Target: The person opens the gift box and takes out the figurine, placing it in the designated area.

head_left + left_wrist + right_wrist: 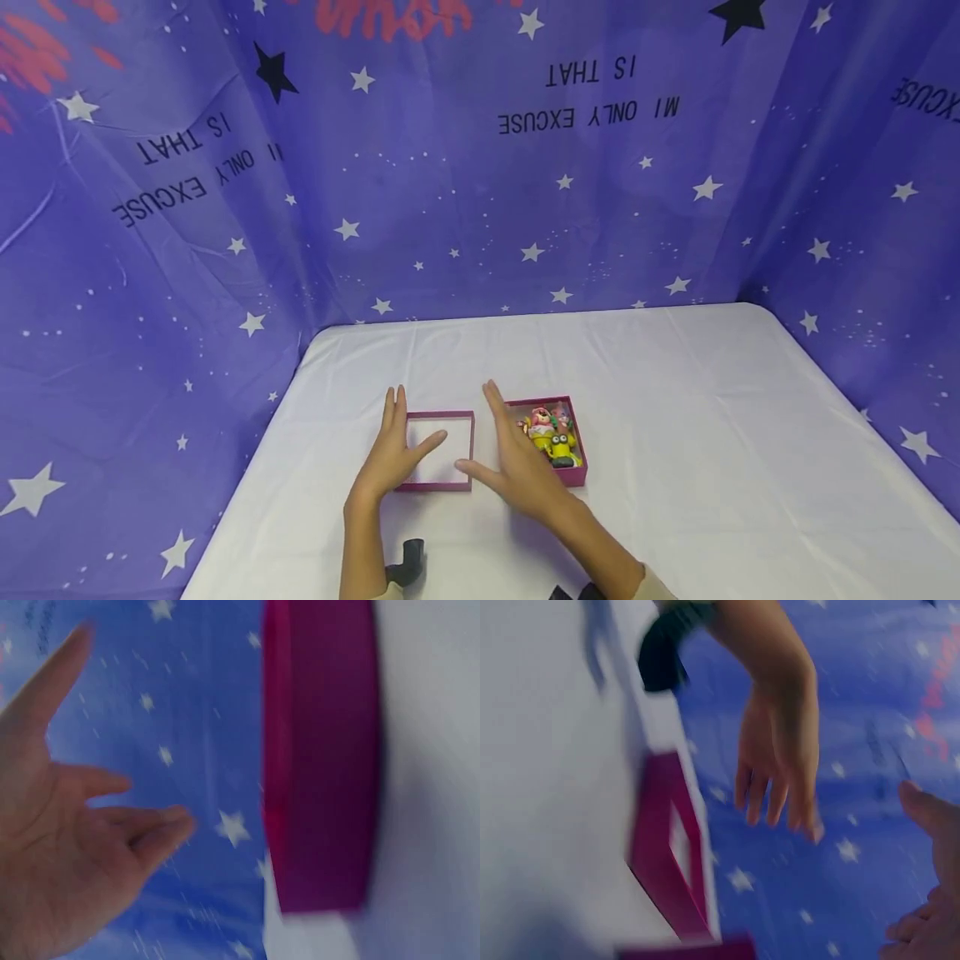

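Observation:
In the head view, both hands hover over the table, thumbs spread from the fingers and nothing held. My left hand overlaps the left side of a square, shallow magenta box piece with a pale middle. My right hand is between that piece and a magenta box, hiding the box's left side. Inside the box lie several small toy figures, among them a yellow goggled figure and a pink-headed one. A magenta side wall stands close to the left hand in the left wrist view.
A white cloth covers the table. Blue-purple star-printed curtains enclose the back and sides. Dark camera mounts show at the left wrist and right wrist.

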Demonstrator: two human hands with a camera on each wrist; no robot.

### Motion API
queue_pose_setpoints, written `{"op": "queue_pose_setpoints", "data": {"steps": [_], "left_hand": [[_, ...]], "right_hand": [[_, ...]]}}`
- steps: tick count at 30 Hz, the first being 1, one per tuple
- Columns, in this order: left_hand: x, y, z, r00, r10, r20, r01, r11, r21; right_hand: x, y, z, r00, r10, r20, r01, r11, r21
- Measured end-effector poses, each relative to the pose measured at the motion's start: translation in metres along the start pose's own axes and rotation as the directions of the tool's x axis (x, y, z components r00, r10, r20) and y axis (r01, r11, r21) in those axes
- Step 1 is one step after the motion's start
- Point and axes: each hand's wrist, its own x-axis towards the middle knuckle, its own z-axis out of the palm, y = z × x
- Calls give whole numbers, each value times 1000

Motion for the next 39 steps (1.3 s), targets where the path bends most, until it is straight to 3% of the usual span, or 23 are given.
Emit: {"op": "queue_pose_setpoints", "data": {"steps": [3,5,9,15,21,27,39], "left_hand": [[6,19,13,988,108,-107,-115,991,-64],[9,31,26,979,161,-128,-174,980,-97],[14,45,60,974,220,-46,-225,964,-143],[13,50,102,966,249,72,-235,958,-165],[9,48,116,955,278,106,-259,952,-162],[10,42,126,939,339,46,-328,931,-162],[6,41,128,933,360,4,-355,922,-152]], "right_hand": [[-1,12,-24,997,17,-77,-15,1000,26],[-2,27,-35,990,16,-139,-8,998,60],[-8,61,-48,973,33,-226,-9,994,106],[-28,75,-64,983,124,-138,-93,973,212],[-37,118,-49,992,124,12,-120,920,373],[-39,143,-37,981,172,89,-194,876,441],[-42,143,-34,987,140,81,-162,894,418]]}}
